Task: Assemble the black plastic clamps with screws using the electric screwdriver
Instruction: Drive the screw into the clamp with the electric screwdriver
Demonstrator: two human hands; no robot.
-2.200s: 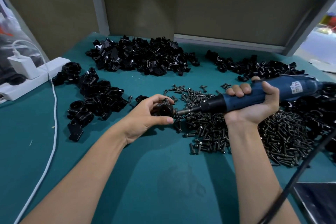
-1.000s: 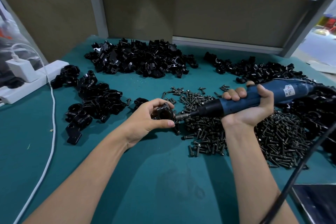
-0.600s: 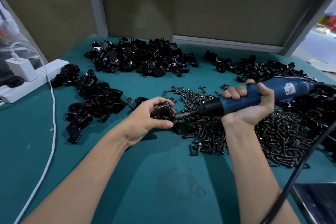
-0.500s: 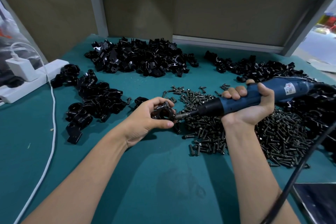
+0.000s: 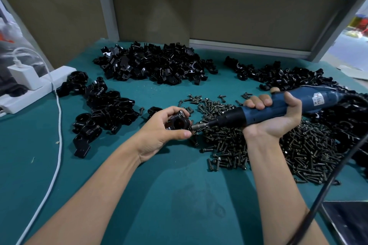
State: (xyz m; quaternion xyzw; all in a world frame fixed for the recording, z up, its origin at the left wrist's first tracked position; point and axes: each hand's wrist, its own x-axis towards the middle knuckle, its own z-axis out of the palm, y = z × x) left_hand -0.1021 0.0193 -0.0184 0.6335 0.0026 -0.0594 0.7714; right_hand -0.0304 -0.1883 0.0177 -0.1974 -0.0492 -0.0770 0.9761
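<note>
Far left on the green bench point(image 5: 179, 201): white power strip point(image 5: 37, 87), beside it a heap of assembled clamps point(image 5: 103, 113). Centre: left hand point(image 5: 161, 131) pinching one black clamp point(image 5: 179, 123), bit tip touching its right side. Right: right hand point(image 5: 272, 117) wrapped around blue electric screwdriver point(image 5: 278, 105), above the pile of screws point(image 5: 258, 145). Far side: loose clamp parts point(image 5: 153, 65).

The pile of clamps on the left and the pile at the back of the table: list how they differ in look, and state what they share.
The left pile holds closed, ring-shaped clamps; the back pile holds loose, blocky pieces that look like unjoined halves. The left pile is smaller and strung out in a line; the back pile is larger and heaped. Both are black plastic, lying on the green table, and neither hand touches them.
</note>
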